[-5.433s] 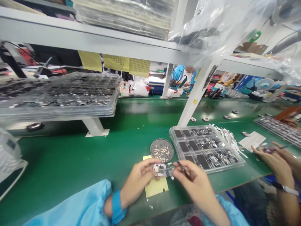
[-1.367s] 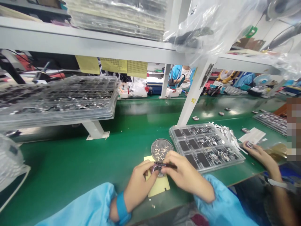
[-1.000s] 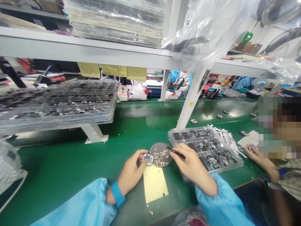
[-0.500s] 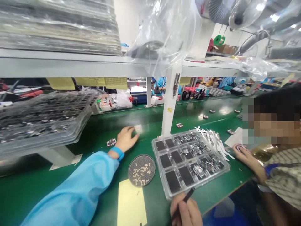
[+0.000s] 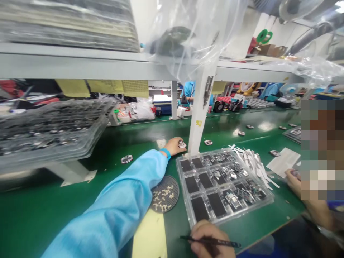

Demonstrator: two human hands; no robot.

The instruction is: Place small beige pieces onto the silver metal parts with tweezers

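My left hand (image 5: 173,146), in a blue sleeve and blue wristband, reaches out to the foot of the white post. Its fingers are closed on a small rounded, silvery electronic part (image 5: 182,144). Low in the picture my right hand (image 5: 208,238) grips black tweezers (image 5: 223,242), held almost level, with pale lettering on them. Just beyond that hand lies a clear plastic tray (image 5: 187,208) with dark square compartments and many small metal parts. A round grey mesh dish (image 5: 175,190) of small cream pieces is partly covered by my left sleeve.
The white post (image 5: 197,125) stands behind the tray and carries a shelf. A similar part (image 5: 127,159) lies left on the green bench. White strips (image 5: 252,161) are heaped beside the tray. Yellow paper (image 5: 150,236) lies in front. Stacked trays (image 5: 88,143) stand left; a co-worker's hand (image 5: 294,181) is at right.
My left hand has moved right and away from me, and now holds a small part. The tweezers in my right hand have turned from steeply slanted to nearly level. The camera view has shifted slightly.
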